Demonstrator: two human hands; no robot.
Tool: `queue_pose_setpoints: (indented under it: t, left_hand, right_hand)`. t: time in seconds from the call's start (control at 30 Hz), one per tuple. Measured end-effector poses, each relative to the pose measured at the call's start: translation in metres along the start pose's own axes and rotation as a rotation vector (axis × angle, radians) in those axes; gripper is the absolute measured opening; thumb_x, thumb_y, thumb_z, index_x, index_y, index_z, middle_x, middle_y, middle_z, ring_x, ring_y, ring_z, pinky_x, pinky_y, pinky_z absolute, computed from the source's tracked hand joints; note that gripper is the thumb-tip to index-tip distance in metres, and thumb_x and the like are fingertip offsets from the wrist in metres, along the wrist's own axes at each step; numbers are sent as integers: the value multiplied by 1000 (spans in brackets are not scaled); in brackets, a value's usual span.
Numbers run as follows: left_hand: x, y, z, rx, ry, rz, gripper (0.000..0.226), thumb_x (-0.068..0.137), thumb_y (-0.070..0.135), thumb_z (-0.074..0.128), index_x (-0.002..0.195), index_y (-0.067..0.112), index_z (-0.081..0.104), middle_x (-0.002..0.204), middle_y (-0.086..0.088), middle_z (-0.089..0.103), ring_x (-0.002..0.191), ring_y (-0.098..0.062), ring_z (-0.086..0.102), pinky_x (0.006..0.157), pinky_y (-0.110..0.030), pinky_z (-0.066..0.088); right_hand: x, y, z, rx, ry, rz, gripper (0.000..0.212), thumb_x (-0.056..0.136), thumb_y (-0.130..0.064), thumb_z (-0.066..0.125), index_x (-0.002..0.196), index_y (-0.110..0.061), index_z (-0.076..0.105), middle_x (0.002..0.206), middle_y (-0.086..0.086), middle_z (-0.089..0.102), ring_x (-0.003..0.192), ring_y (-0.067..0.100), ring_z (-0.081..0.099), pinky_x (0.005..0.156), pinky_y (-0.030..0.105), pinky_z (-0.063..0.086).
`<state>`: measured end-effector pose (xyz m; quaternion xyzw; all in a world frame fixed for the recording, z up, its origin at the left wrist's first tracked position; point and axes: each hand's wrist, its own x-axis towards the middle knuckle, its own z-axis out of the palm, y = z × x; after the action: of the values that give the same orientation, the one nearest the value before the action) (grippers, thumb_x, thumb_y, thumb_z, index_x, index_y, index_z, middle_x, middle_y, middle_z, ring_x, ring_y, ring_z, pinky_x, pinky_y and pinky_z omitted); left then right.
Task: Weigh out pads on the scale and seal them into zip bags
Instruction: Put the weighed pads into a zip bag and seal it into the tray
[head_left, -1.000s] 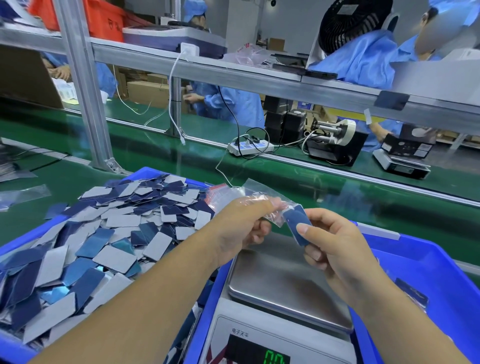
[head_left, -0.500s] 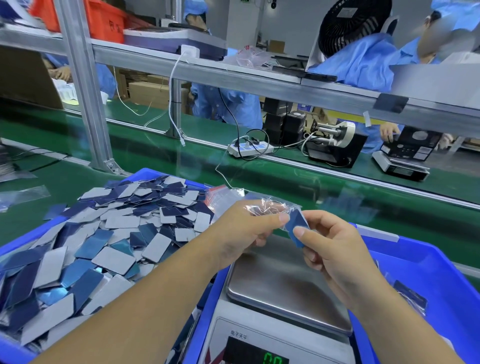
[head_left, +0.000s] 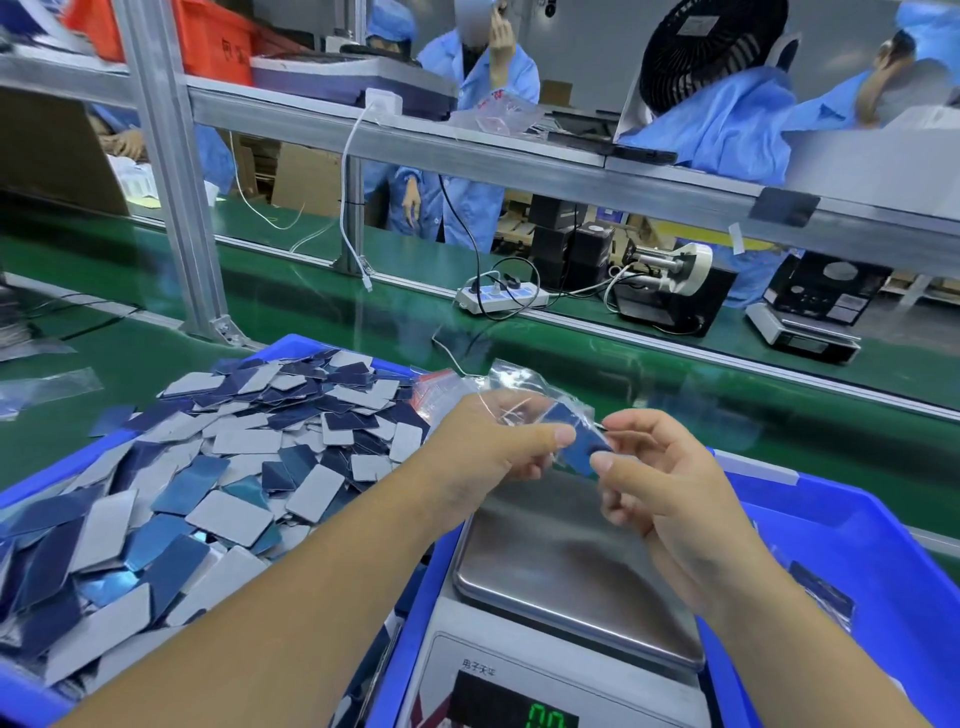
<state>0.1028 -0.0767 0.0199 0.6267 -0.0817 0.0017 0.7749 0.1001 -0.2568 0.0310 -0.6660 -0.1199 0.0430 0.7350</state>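
A clear zip bag (head_left: 524, 397) hangs above the steel pan of the scale (head_left: 566, 566). My left hand (head_left: 485, 449) pinches the bag's mouth between thumb and fingers. A stack of blue pads (head_left: 579, 447) sits partly inside the bag's mouth. My right hand (head_left: 670, 493) pinches the stack's near end with thumb and forefinger. The scale's pan is bare and its green display (head_left: 545, 719) shows zeros. Several loose blue and grey pads (head_left: 218, 483) fill the blue tray (head_left: 291, 349) at the left.
A second blue tray (head_left: 883, 551) at the right holds bagged pads (head_left: 821, 597). Beyond lies a green conveyor belt (head_left: 649, 384) with a power strip (head_left: 501, 299), a tape dispenser (head_left: 670, 291) and another scale (head_left: 802, 332). An aluminium post (head_left: 171, 171) stands left. People in blue coats work opposite.
My right hand has pushed the blue pad stack leftward, further into the bag's mouth. Both hands have drifted slightly closer together above the scale.
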Motion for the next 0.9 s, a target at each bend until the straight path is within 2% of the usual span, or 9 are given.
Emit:
queue_pose_setpoints:
  t: [0.2,0.27,0.33,0.4,0.53,0.63,0.7,0.8,0.9]
  left_hand:
    - [-2,-1,1,2,-52,-30,18,69,18,80,85,19,71,72,3,69,66,-15,59,57,-22,48]
    - [-4,-2,3,56,-107,-22,11,73,19,79,83,22,77,80,-4,69,71,-16,58,59,-23,46]
    - [-4,-1,3,59,-90,-5,12,73,18,78,85,20,77,81,-5,69,72,-15,58,59,-22,45]
    - [-2,-3,3,30,-54,17,12,73,15,80,84,16,77,80,-6,70,69,-14,59,57,-22,46]
    - [-2,-2,4,2,-63,32,9,73,15,80,79,22,79,80,-3,72,67,-11,61,57,-21,46]
    - [-3,-2,6,62,-76,11,18,71,23,80,89,23,80,82,-1,72,67,-10,58,60,-23,44]
    - [-2,-3,6,54,-47,-14,39,67,29,84,102,12,77,84,-4,67,66,-11,56,60,-25,45]
    - [-2,-1,8,-84,-82,-45,29,76,27,78,97,8,74,85,-8,64,60,-9,56,55,-20,47]
    - [-3,1,9,-159,-54,-54,36,81,23,79,107,2,65,94,-16,60,60,-10,58,53,-20,49]
  right_hand:
    - [0,0,1,34,22,-8,17,86,13,62,88,-4,62,66,7,60,52,17,57,47,23,48]
    - [0,0,1,40,28,-21,18,85,14,62,85,-4,63,64,9,62,53,18,58,47,23,49]
    - [0,0,3,54,23,-31,17,84,15,63,82,-3,63,64,11,64,56,19,61,51,23,52]
    - [0,0,4,80,20,-33,17,84,14,63,82,-2,63,66,13,66,58,21,63,54,23,53]
    - [-1,-1,4,148,4,-10,19,83,15,62,88,-4,63,69,11,64,58,21,63,54,25,55]
    - [-2,-1,5,144,-21,2,17,82,12,64,88,-3,63,69,10,66,57,21,63,54,25,54]
    - [-2,-1,4,120,-7,-5,14,83,10,65,88,-3,63,69,11,66,56,20,62,53,24,53]
    - [-1,-2,3,125,37,-29,14,83,8,67,87,-4,63,67,9,63,54,20,61,51,24,52]
    - [-1,-3,4,149,54,-56,17,73,2,71,86,-6,63,66,5,63,54,19,61,50,24,51]
